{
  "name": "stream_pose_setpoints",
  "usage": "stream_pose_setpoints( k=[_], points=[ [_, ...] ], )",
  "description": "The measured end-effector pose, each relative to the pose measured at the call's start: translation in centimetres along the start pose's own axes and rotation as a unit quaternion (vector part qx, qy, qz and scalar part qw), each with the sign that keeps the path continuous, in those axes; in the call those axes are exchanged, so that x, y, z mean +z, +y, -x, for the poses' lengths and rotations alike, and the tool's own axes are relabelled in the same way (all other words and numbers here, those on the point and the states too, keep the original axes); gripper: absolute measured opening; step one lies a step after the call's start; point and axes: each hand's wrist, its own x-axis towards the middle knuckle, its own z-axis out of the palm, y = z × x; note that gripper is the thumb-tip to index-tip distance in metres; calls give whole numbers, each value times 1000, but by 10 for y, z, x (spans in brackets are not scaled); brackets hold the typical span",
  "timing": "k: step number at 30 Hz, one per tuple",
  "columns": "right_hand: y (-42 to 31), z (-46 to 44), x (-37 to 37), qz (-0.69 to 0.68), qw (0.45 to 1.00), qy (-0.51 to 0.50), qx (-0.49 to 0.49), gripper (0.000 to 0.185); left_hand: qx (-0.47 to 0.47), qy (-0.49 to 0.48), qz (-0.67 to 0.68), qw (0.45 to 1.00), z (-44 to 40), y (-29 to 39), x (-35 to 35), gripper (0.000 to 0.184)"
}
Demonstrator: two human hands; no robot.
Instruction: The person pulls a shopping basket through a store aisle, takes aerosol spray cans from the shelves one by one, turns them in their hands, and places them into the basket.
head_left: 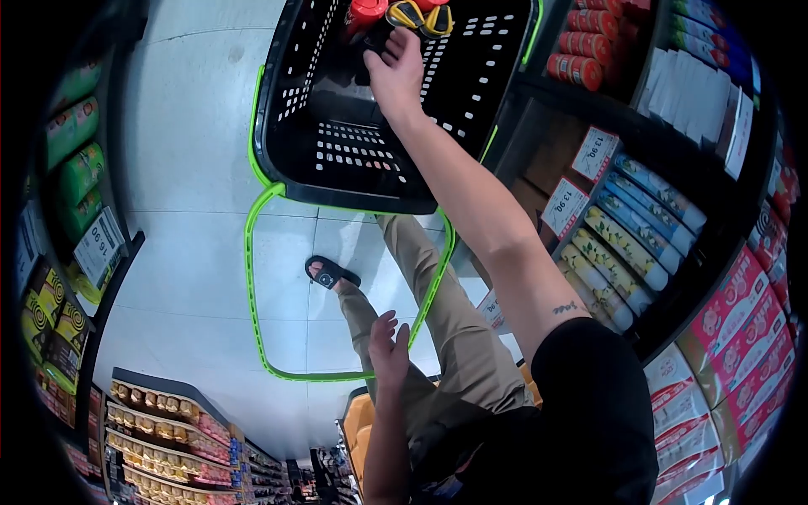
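Observation:
A black shopping basket [353,200] with slotted walls and a bright green handle [250,278] fills the upper middle. My right hand [397,71] reaches inside it, its fingers curled at a dark item that I cannot make out. Just beyond that hand lie a yellow and black item [433,21] and red-topped containers [364,12]. Lower down, my left hand [389,347] hangs in front of my trouser leg, inside the outline of the green handle, its fingers apart and nothing in them.
Shelves with blue and yellow patterned rolls [627,244], price tags [566,206] and pink packs [741,328] stand at the right. Green packages [82,164] line the left shelf. More stocked shelves [168,438] are at the lower left. My sandalled foot [330,273] rests on the tiled floor [185,295].

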Motion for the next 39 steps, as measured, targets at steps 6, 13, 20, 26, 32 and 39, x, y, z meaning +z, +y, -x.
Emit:
stream_pose_setpoints(
  k=[6,13,20,26,32,39],
  points=[
    [-82,124,-107,-18,998,29,-58,49,64,-12,-19,998,32,-17,-41,37],
    [-62,326,-216,32,991,115,58,40,126,-58,-83,987,68,-73,-126,40],
    [-24,513,-255,-2,926,232,299,48,141,-84,-155,974,100,-107,-198,40],
    [-11,532,-333,-107,837,407,349,70,132,-137,-210,959,109,-121,-197,42],
    [12,531,-410,-189,752,583,245,91,114,-159,-245,950,139,-76,-150,39],
    [-11,513,-430,-225,736,619,154,90,204,-141,-300,921,152,-29,-137,41]
  ],
)
